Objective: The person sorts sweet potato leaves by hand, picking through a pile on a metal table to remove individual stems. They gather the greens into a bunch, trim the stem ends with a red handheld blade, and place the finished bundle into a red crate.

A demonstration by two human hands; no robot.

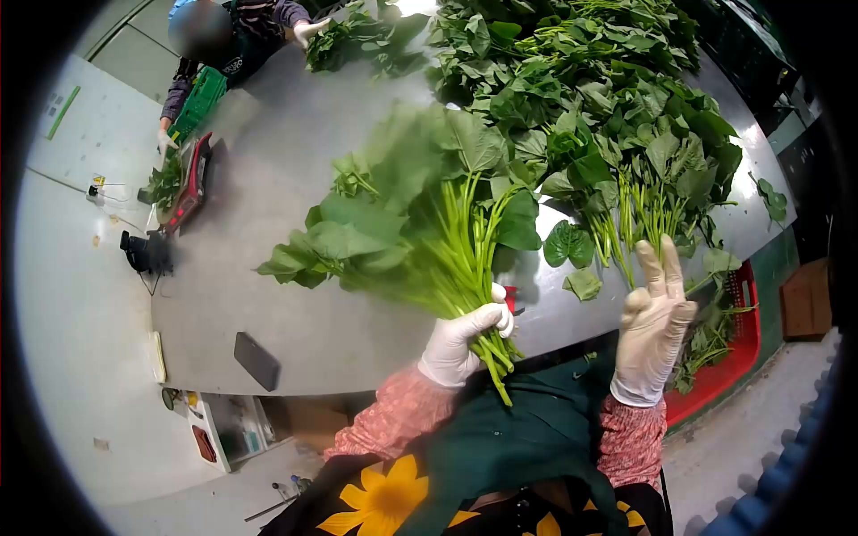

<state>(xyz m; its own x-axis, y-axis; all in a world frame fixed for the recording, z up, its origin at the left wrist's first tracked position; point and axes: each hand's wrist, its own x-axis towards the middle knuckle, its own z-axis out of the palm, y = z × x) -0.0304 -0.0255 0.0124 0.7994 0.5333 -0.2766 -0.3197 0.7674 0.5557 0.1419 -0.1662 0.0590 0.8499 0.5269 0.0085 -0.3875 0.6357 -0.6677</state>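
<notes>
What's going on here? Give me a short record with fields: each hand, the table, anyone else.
left hand: left hand, gloved, gripping the stems of a bunch of leafy greens
right hand: right hand, gloved, open, fingers up, holding nothing
table: grey table with a pile of greens and a dark flat object
beside table: red crate with greens
other person: co-worker handling greens at the far end

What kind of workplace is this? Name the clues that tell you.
Probably a vegetable sorting or packing room. A long grey table carries a big heap of leafy greens, the gloved left hand grips a bunch of stems, and a red crate holds more.
</notes>
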